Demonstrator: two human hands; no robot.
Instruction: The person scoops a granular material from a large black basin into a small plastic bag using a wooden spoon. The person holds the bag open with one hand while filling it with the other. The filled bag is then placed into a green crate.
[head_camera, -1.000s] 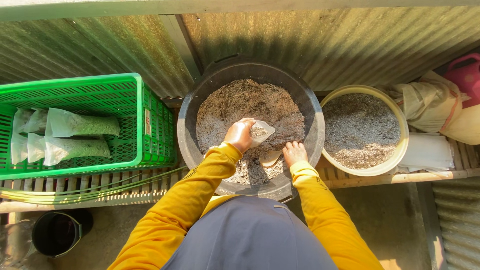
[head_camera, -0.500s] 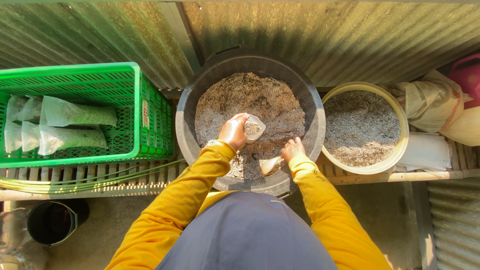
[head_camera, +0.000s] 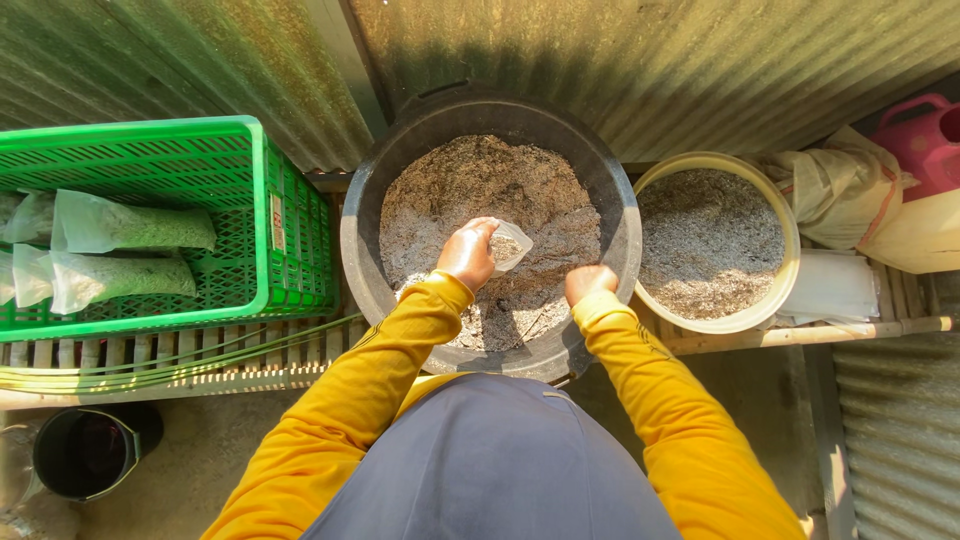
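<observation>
A wide black basin (head_camera: 620, 250) in front of me is filled with a grey-brown, crumbly mix (head_camera: 470, 185). My left hand (head_camera: 466, 252) holds a small clear plastic bag (head_camera: 510, 245) open over the mix, with some of the mix inside it. My right hand (head_camera: 588, 282) is curled into a fist, low in the mix by the basin's near rim; what it grips is hidden. Both sleeves are yellow.
A green plastic crate (head_camera: 250, 215) on the left holds filled clear bags (head_camera: 130, 228). A cream bucket (head_camera: 790, 260) of greyer mix stands right of the basin, with sacks (head_camera: 830, 185) and a red jug (head_camera: 925, 135) beyond. A black pot (head_camera: 85, 450) sits low left. Corrugated metal wall behind.
My right hand has gone from spread on the mix to a closed fist nearer the basin's rim. My left hand still holds the bag in about the same place.
</observation>
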